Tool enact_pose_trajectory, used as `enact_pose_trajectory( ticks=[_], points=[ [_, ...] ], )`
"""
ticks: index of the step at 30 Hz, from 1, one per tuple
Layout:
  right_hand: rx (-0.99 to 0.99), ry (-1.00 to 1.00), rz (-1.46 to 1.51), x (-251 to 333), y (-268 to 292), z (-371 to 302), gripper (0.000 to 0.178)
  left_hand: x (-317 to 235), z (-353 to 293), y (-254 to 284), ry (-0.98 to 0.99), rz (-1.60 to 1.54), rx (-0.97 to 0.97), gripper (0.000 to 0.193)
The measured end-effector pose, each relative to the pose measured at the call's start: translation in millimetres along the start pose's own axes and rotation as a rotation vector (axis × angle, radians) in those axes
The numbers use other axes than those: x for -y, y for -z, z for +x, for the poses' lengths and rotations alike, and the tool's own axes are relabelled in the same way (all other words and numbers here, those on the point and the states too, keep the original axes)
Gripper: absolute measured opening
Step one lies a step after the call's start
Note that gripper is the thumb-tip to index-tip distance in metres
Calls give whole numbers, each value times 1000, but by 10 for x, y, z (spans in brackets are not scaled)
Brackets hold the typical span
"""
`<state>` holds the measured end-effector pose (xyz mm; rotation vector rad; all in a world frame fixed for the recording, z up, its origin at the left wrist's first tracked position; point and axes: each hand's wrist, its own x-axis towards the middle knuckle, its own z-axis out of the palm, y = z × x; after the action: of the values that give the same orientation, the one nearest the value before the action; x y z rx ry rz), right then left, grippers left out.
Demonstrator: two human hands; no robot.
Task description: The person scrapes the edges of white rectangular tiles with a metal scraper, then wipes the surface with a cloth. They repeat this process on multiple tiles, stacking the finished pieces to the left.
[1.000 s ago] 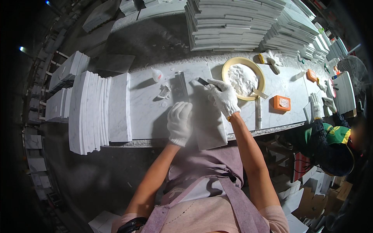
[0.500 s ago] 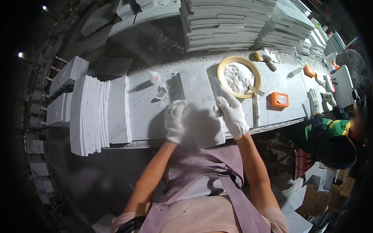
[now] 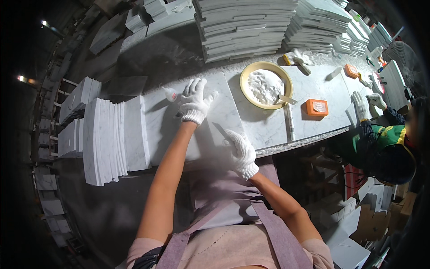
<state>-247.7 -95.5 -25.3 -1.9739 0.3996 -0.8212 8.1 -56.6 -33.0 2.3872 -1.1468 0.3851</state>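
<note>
Stacked marble tiles are seen behind a grey stone counter. On it, a white marble slab is pressed flat by the gloved left hand, fingers spread. Its near edge is gripped by the right hand, fingers curled together. A yellow-rimmed bowl of white paste sits just beside it.

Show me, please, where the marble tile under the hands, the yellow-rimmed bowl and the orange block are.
marble tile point(image 3: 224, 114), head view, on its bare face between the two hands.
yellow-rimmed bowl point(image 3: 244, 85), head view, on its left rim.
orange block point(image 3: 317, 107), head view, on the middle of its top.
</note>
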Motion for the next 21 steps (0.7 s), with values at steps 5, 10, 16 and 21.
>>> enact_pose_trajectory(
  ticks=[5,10,16,21],
  points=[
    [123,-98,171,-40,-2,50,62,-93,-12,-204,-136,34,-10,65],
    [92,-1,74,-42,98,124,51,-102,72,-340,-131,60,-58,56],
    [151,-196,103,111,215,11,49,-49,92,-359,-26,113,93,45],
    [136,-195,127,95,202,3,42,-178,90,-434,-12,212,37,56]
  ],
)
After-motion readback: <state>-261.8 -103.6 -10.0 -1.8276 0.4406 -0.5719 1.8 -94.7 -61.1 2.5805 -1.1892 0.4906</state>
